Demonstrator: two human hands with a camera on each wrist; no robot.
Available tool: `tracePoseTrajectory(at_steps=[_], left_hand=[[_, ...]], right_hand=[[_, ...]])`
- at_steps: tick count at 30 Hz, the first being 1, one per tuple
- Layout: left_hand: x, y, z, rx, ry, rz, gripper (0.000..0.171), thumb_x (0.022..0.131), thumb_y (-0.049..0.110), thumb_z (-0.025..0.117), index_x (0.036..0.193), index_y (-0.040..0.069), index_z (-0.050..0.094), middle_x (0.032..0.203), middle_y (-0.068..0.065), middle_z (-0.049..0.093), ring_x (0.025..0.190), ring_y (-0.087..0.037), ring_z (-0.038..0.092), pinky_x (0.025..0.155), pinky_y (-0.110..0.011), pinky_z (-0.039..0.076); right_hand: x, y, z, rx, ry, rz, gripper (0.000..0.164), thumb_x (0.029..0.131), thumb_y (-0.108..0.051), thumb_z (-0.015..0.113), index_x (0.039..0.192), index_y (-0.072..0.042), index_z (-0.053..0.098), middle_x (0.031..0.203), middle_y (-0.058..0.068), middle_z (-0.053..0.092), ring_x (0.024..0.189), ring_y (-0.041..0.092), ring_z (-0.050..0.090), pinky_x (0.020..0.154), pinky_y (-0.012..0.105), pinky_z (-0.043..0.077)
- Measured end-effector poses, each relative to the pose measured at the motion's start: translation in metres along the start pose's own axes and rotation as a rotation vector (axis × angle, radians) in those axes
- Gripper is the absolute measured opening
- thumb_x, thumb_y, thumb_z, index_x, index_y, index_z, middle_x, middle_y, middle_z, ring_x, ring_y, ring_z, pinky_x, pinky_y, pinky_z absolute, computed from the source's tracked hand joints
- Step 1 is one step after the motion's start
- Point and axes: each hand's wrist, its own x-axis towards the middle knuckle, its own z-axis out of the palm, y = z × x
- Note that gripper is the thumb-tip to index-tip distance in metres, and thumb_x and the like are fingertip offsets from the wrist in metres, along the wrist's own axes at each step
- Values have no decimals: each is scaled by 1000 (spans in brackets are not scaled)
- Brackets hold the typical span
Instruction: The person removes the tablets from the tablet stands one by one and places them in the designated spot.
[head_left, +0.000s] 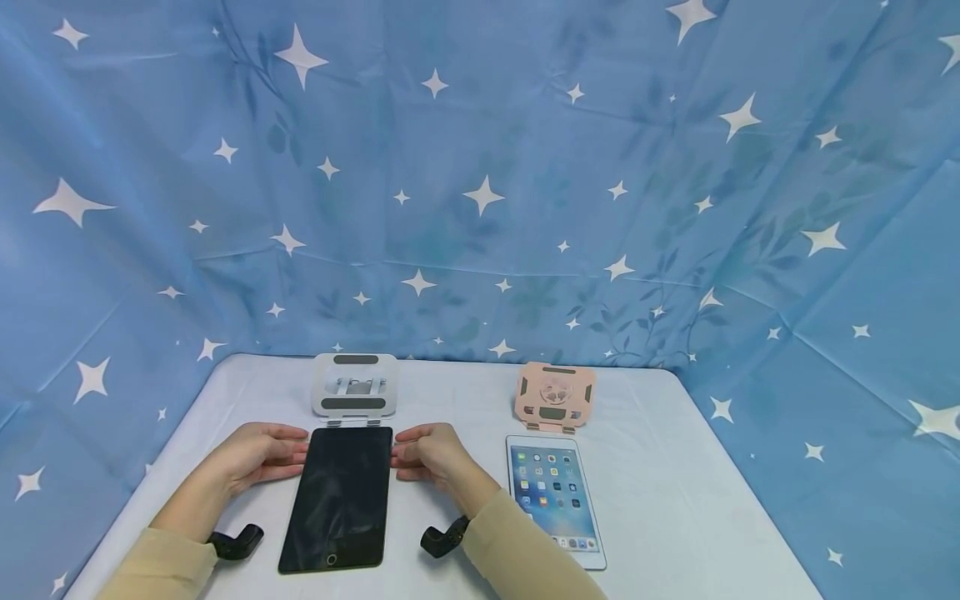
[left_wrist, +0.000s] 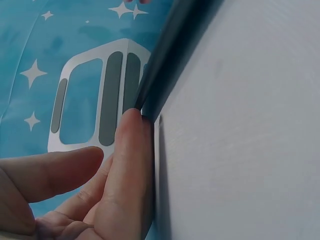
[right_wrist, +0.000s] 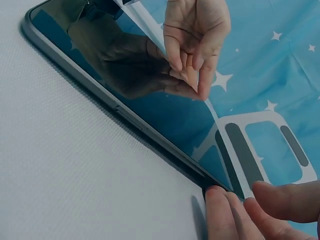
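Observation:
A tablet with a dark, blank screen [head_left: 337, 500] lies on the table, its far end against the foot of a white folding stand [head_left: 352, 403]. On its left edge, near the far corner, rest the outstretched fingertips of my left hand [head_left: 262, 454]. My right hand [head_left: 429, 454] touches the opposite edge at about the same height. The left thumb [left_wrist: 55, 172] stands off the tablet, and so does the right thumb [right_wrist: 290, 200]. In the right wrist view, the left hand is mirrored in the glossy screen.
To the right lies a white tablet [head_left: 551, 492] with a lit screen of app icons. Behind it stands a pink folding stand [head_left: 553, 412]. A blue curtain with white stars [head_left: 480, 250] hangs along the back and sides of the white table [head_left: 660, 483].

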Motion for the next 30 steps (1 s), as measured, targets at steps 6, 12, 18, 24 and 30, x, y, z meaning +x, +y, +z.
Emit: tracePoseTrajectory(at_steps=[6, 12, 18, 24, 30], left_hand=[[-5, 1, -5, 3, -30, -7, 62, 103, -2, 57, 157, -20, 32, 129, -19, 74, 103, -17, 78, 90, -38, 68], [-6, 1, -11, -18, -61, -14, 66, 104, -3, 57, 159, -20, 27, 129, -18, 76, 103, -18, 80, 89, -35, 68], [-5, -1, -15, -93, -99, -26, 67, 103, -8, 53, 161, -21, 21, 130, -20, 76, 108, -21, 79, 93, -35, 67], [-7, -2, -18, -115, -101, -40, 66, 105, -6, 53, 161, -21, 20, 130, -18, 76, 109, -22, 79, 95, -38, 67], [-9, 3, -7, 81, -30, 7, 68, 107, 4, 57, 162, -17, 24, 145, -30, 64, 107, -16, 78, 92, -38, 67]], right_hand=[[0, 0, -1, 5, 3, 14, 29, 92, 9, 70, 118, -2, 76, 102, 13, 81, 83, 18, 81, 71, 34, 69], [-2, -1, -3, 10, -4, 19, 29, 94, 9, 67, 120, -2, 75, 103, 13, 82, 85, 19, 81, 73, 36, 70], [-2, 2, -7, 30, -16, 6, 31, 95, 8, 67, 124, 0, 74, 108, 14, 82, 90, 20, 82, 76, 37, 70], [-4, 7, -8, 57, -38, -32, 33, 95, 5, 69, 127, 1, 73, 114, 15, 81, 97, 23, 82, 81, 38, 70], [-9, 11, -10, 73, -37, -97, 44, 95, 6, 70, 138, 4, 67, 127, 18, 77, 106, 26, 81, 84, 40, 69]])
